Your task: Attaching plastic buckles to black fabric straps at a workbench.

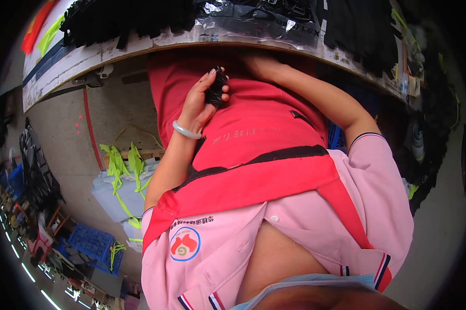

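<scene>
The left hand (202, 101) was raised in front of the red apron (258, 129), its grip closed around a small black piece (216, 89) whose kind could not be told. The fingers curled about its lower part while its top stuck out above them. A pale bangle (185, 130) sat on that wrist.

The right forearm (320, 95) reached up toward the edge of the worktop (88, 57), and the right hand (261, 64) lay in shadow just under that edge, against the apron; whether its grip was wide or narrow could not be told, nor whether it held anything.

Under the apron the person wore a pink shirt (367, 191) with striped cuffs. On the worktop lay heaps of black cloth (114, 20) and a clear plastic bag (253, 18). Down on the floor to the left stood a pale box with yellow-green straps (122, 170) draped over it, and further off a blue crate (91, 243).
</scene>
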`<state>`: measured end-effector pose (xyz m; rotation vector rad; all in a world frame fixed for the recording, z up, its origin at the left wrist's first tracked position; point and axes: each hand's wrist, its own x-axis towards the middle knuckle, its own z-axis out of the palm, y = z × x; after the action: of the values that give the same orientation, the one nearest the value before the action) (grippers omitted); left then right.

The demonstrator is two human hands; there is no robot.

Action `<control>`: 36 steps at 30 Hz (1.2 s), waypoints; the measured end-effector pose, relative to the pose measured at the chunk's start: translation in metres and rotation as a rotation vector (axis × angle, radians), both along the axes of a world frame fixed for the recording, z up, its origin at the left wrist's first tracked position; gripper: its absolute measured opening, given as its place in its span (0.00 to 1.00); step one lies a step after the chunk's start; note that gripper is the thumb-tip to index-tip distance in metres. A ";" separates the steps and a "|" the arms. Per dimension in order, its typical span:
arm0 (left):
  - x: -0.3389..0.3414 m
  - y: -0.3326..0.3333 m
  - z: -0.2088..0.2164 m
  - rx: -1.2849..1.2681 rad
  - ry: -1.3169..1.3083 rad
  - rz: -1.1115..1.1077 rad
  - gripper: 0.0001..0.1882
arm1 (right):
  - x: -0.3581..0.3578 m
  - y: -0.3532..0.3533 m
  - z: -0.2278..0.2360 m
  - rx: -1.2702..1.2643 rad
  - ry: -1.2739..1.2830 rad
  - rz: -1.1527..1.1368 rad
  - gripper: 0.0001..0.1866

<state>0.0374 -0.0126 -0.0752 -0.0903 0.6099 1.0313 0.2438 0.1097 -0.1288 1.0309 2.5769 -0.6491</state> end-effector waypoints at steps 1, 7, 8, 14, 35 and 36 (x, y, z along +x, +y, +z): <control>-0.003 -0.001 -0.003 -0.021 -0.002 0.044 0.13 | -0.002 -0.012 0.025 0.034 0.210 -0.049 0.14; -0.003 0.009 -0.011 -0.047 -0.127 -0.032 0.11 | -0.024 -0.057 0.121 0.143 0.865 0.069 0.14; -0.003 0.014 -0.006 0.025 -0.309 -0.079 0.10 | -0.030 -0.061 0.120 0.144 0.897 0.142 0.15; 0.006 0.003 0.014 0.075 0.052 -0.123 0.14 | -0.014 -0.050 0.123 -0.107 0.964 -0.397 0.10; 0.003 0.013 0.041 0.434 0.244 -0.519 0.15 | 0.013 -0.031 0.135 -0.909 0.819 -0.208 0.09; 0.001 0.012 0.038 0.466 0.240 -0.547 0.15 | 0.012 -0.031 0.142 -0.861 0.821 -0.126 0.09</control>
<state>0.0379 -0.0002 -0.0370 0.5882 0.5521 0.6282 0.2554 0.0783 0.0135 0.6787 2.2837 -2.3267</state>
